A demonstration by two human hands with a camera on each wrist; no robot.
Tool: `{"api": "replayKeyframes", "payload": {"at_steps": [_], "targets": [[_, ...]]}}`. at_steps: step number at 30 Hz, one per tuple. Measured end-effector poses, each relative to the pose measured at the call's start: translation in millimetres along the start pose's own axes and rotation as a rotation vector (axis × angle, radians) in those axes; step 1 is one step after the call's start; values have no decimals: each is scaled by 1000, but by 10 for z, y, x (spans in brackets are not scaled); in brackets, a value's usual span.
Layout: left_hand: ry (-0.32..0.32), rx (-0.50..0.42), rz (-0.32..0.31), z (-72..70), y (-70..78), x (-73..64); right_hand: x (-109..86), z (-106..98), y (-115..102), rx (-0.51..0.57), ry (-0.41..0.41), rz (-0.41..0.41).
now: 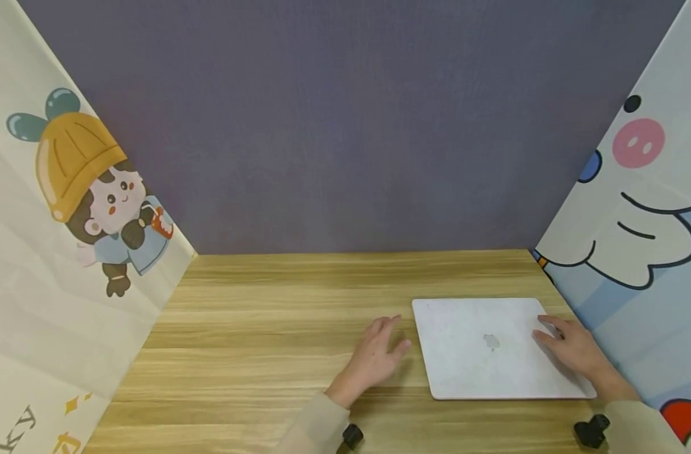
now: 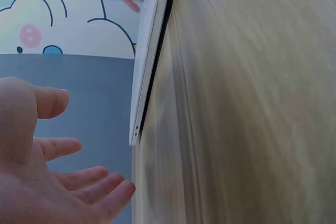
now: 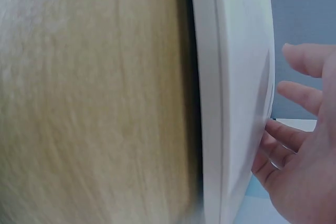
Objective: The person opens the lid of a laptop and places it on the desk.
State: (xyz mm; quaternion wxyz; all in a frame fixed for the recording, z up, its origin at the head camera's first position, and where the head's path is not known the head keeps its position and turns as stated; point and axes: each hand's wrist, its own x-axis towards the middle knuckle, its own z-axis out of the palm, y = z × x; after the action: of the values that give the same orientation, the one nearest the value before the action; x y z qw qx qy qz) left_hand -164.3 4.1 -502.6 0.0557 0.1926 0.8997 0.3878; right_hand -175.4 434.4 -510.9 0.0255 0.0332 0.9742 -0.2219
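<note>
A closed silver laptop [image 1: 464, 353] with a grey apple logo on its lid lies flat on the wooden table. To its left, my left hand [image 1: 374, 356] hovers apart from the laptop's edge, fingers spread and nothing in them. The left wrist view shows that hand's loosely bent fingers [image 2: 113, 195] below the laptop's near corner. My right hand [image 1: 575, 347] is at the laptop's right edge, thumb and index finger over the lid. In the right wrist view its lower fingers [image 3: 286, 135] overlap the laptop's side, while the thumb and index finger stand away from it.
The wooden table [image 1: 255, 340] stretches left of the laptop. A dark grey panel [image 1: 345, 126] closes off the back. Cartoon-printed sheets stand at both sides, the right sheet [image 1: 635, 265] close beside my right hand. A dark wrist device [image 1: 592, 431] sits at each sleeve.
</note>
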Motion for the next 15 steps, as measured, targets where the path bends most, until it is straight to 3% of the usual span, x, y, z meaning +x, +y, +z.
{"api": "replayKeyframes", "payload": {"at_steps": [15], "targets": [[-7,-2,-8,162,55,89,10,-10,54,72,-37,38]]}}
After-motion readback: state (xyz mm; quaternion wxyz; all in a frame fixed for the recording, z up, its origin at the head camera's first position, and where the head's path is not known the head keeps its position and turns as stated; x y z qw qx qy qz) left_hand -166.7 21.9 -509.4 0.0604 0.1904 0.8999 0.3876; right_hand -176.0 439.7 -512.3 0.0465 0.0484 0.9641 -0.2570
